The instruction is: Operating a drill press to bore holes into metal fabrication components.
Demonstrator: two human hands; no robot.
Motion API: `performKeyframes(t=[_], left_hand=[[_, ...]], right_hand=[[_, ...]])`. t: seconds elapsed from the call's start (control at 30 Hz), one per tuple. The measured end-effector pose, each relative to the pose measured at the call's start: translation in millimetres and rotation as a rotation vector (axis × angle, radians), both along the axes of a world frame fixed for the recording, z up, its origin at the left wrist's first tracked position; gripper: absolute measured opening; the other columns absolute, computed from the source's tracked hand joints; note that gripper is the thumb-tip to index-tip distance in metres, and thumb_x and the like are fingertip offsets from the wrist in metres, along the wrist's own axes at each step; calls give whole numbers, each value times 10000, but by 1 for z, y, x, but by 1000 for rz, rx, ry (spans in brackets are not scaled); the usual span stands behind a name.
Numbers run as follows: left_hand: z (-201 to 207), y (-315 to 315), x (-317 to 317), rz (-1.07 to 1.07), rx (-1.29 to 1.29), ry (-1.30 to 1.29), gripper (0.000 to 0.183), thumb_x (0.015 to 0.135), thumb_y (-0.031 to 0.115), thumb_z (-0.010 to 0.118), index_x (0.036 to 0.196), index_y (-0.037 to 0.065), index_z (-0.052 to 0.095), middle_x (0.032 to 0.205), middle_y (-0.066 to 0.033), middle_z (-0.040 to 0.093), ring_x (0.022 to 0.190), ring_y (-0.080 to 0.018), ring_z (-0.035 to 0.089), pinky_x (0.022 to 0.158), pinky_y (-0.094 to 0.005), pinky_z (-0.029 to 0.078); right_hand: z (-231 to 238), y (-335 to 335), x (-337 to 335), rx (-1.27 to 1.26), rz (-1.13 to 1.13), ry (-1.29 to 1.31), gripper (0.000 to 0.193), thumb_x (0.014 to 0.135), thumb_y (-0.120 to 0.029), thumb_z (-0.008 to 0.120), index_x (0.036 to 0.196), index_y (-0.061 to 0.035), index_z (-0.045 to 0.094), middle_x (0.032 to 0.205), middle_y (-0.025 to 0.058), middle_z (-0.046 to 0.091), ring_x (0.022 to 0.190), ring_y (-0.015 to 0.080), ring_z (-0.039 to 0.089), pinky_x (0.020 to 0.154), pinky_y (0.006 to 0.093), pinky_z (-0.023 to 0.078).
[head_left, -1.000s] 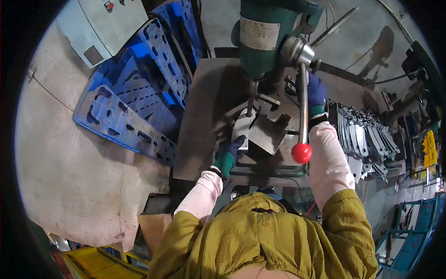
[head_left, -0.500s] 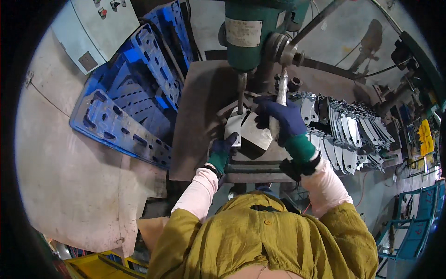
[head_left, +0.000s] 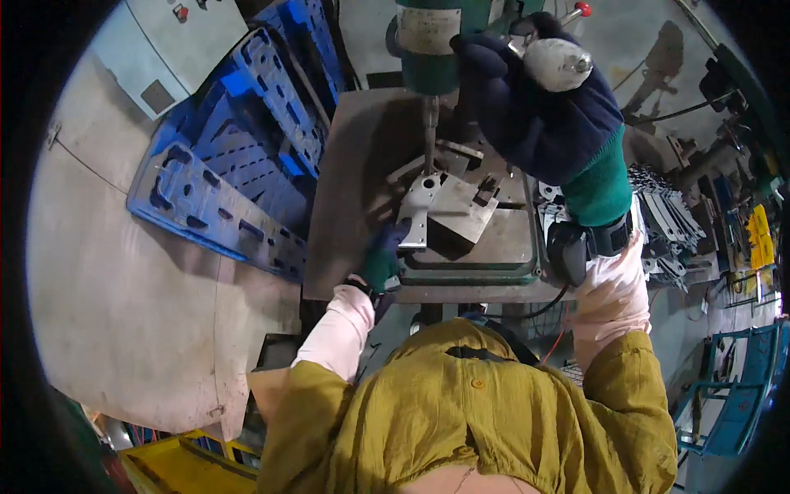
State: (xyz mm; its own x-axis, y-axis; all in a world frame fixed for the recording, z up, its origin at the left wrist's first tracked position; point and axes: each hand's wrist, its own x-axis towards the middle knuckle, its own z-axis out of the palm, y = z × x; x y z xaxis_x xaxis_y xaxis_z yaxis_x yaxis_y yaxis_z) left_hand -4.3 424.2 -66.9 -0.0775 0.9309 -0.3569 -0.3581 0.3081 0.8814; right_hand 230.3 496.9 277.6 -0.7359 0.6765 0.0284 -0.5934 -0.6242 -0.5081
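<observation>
A green drill press stands over a worktable, its spindle and bit pointing down at a flat metal plate. A hole shows in the plate's far end, just by the bit's tip. My gloved left hand grips the plate's near left edge, fingers partly hidden beneath my dark glove. To the plate's right lies a blocky metal fixture. Raised beside the drill head, my gloved right hand is closed around the pale, wrapped end of the feed lever.
Many thin metal plates lie in stacks at the table's right, partly behind my right arm. Blue plastic pallets lean at the left, under a grey control box. The steel tabletop surrounds the green-edged drill base.
My right hand has swung the lever up and back toward the drill head. The bit has risen from the plate, uncovering the hole. My left hand stays at the plate.
</observation>
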Motion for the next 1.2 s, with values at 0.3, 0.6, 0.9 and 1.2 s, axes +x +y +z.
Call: performKeyframes(t=[0.3,0.6,0.9,1.2], left_hand=[[-24,-120,-72,397,-129,36,413,964,258,599,1303,25,567,1187,-130,645,987,-253,659,847,-370,543],[-38,-103,-26,262,-217,848,387,939,336,554,1103,-4,638,1038,-255,649,999,-422,599,836,-500,452],[-83,-74,2,441,-191,685,446,846,119,590,1269,-22,567,1218,-234,602,1046,-349,631,914,-418,497],[-45,-76,18,492,-217,428,452,871,181,641,1288,28,559,1138,-138,636,967,-235,623,802,-388,532]], right_hand=[[-111,-3,57,52,-213,-217,541,1003,-441,482,1286,17,533,1015,52,635,785,161,606,705,283,525],[-150,-17,65,-108,-364,-271,510,993,-442,517,1196,24,556,878,51,587,731,161,546,678,285,494],[-205,-5,143,-185,-547,-297,442,998,-399,513,1158,7,582,893,56,604,775,177,568,707,302,489],[-267,62,226,-90,-862,-880,317,941,-286,597,1122,-31,644,974,79,681,879,224,658,734,348,532]])
